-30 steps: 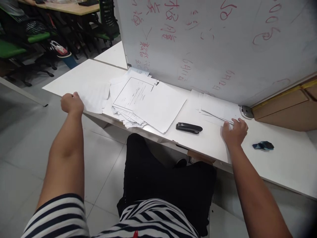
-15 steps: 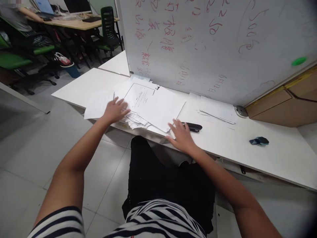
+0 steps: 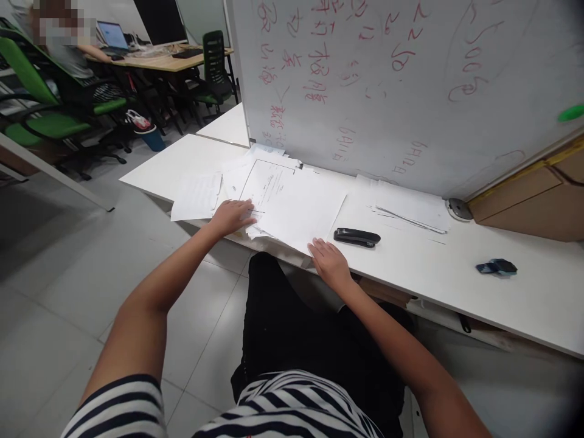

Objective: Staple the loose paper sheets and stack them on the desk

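Several white sheets of paper lie in an overlapping pile on the white table, some with printed lines. My left hand rests on the left front part of the pile, its fingers stretched over the paper. At the right front corner of the top sheets, my right hand touches the paper with fingers extended; its thumb is hidden. A black stapler lies just right of that hand, apart from it. Smaller papers stick out beneath the front edge. Another printed sheet overhangs the table at the left.
A whiteboard with red writing stands along the table's back edge. Farther right are flat papers, a round grey object, a dark watch-like item and cardboard. A person sits at a desk, back left.
The view has swung left. My right hand has shifted left, leaving the stapler fully in sight. My left hand has moved right onto the pile, and fewer small papers show at the front.
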{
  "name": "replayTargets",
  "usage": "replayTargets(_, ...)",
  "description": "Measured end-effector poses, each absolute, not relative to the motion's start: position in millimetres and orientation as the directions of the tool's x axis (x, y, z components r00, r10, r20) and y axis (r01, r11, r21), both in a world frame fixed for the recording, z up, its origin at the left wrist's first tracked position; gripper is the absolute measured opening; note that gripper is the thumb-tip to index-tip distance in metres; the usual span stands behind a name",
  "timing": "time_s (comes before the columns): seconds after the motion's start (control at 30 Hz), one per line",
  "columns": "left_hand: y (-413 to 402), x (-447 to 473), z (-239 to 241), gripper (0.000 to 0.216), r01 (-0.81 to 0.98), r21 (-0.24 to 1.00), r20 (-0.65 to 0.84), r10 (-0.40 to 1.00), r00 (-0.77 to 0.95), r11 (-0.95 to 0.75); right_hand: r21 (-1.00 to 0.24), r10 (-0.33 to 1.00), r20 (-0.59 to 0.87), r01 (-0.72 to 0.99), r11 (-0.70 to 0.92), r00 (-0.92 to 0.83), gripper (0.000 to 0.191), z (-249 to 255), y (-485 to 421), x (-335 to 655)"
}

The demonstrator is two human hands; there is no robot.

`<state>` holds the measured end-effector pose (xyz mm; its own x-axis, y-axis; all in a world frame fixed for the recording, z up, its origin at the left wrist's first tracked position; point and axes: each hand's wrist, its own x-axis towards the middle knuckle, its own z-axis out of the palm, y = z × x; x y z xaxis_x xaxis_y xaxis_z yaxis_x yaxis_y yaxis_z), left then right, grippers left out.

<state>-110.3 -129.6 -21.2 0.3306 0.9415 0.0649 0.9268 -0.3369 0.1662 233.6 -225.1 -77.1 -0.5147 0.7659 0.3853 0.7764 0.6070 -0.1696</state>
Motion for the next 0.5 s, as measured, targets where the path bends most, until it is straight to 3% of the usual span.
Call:
replayTargets(0.1,-132.1,-102.9,-25.3,0.036,0.933,0.214,0.12,0.956,0.268,-0.289,-0.372,0.806,0.46,0.744,0.555,-0.372,0.036,-76.2,-230.5,239.8)
replayTargets(0.2,-135.3,-96.0,-25.1,0.034,0.93,0.267,0.144,0.965,0.219,-0.251,-0.584,0.877,0.475,0.717,0.381,-0.078,0.038,-56.4,-224.5,237.3)
replayTargets(0.27,-136.3,-93.9,-22.5,0.033,0.926,0.319,0.182,0.972,0.148,-0.201,-0.624,0.864,0.503,0.696,0.356,0.01,0.042,-37.2,-211.8,229.7)
replayTargets(0.4,-133.0,-96.7,-17.1,0.039,0.827,0.562,0.205,0.963,-0.173,0.029,-0.418,0.737,0.617,0.677,0.606,-0.278,0.047,-11.5,-169.2,201.1)
replayTargets(0.5,-125.4,-103.6,-14.5,0.036,0.634,0.758,0.117,0.924,-0.363,0.153,-0.249,0.619,0.585,0.61,0.752,-0.524,0.049,-14.1,-134.3,174.7)
